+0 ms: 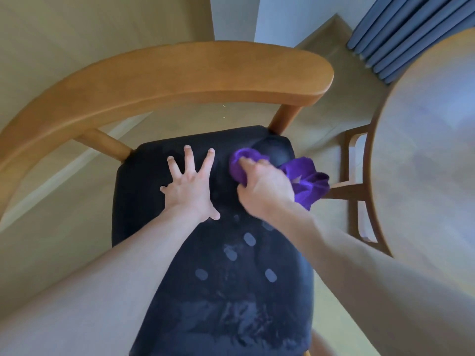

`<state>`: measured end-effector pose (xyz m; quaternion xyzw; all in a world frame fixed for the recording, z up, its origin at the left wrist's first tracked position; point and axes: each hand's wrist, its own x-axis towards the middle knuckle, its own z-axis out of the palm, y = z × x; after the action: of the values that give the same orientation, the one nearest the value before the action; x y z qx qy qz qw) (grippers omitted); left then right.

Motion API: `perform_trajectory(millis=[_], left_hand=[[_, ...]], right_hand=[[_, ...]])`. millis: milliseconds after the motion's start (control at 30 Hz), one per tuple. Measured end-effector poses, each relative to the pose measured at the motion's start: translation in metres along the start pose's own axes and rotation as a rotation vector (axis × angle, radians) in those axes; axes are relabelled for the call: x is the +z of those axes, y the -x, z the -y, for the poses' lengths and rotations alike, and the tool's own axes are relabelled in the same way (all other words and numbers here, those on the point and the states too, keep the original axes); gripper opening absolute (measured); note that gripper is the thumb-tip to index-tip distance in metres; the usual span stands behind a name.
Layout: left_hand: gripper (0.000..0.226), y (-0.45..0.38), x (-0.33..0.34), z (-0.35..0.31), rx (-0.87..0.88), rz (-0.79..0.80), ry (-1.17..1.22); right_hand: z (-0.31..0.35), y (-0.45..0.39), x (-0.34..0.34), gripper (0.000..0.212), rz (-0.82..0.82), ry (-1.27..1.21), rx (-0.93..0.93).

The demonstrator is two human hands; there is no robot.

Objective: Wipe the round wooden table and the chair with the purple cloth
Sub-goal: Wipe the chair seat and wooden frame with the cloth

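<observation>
Your two bare forearms fill the bottom of the view, reaching out over the chair (180, 73). Its dark padded seat (213, 291) sits right under you, with pale oval smudges and a dull streaky patch on the near half.

Purple cloth (312, 182): bunched up at the far right corner of the seat, part of it poking out past your fingers, the rest hanging over the seat's right edge. Your right hand (266, 187) has it, grip curled tight round the bunch, knuckles up, pressing it onto the seat. Slight motion blur on that hand.

Your left hand (191, 186) lies flat on the seat just beside it, to the left, fingers spread wide and straight, palm down, holding nothing. The two hands are near but not touching.

Curved wooden backrest arcs across the far side of the seat, held on two angled posts. Round wooden surface (431, 150) sits at the right, close to the chair, its leg frame (357, 186) showing under the rim. Light wood floor (46, 47) all round, blue pleated curtain (401, 32) top right.
</observation>
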<state>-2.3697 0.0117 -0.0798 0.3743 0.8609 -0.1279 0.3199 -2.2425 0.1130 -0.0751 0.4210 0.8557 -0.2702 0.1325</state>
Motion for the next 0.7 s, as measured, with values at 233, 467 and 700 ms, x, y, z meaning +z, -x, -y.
perform_trajectory(millis=[233, 467, 700], left_hand=[[0.153, 0.003, 0.002, 0.006, 0.032, -0.035, -0.005], [0.153, 0.001, 0.002, 0.004, 0.035, -0.040, 0.013], [0.148, 0.003, 0.004, 0.013, 0.087, -0.045, -0.012]], right_hand=[[-0.023, -0.015, -0.037, 0.036, -0.139, -0.185, 0.062], [0.022, -0.005, 0.008, 0.059, 0.021, 0.064, 0.099], [0.023, 0.018, -0.002, 0.043, 0.086, -0.020, -0.129]])
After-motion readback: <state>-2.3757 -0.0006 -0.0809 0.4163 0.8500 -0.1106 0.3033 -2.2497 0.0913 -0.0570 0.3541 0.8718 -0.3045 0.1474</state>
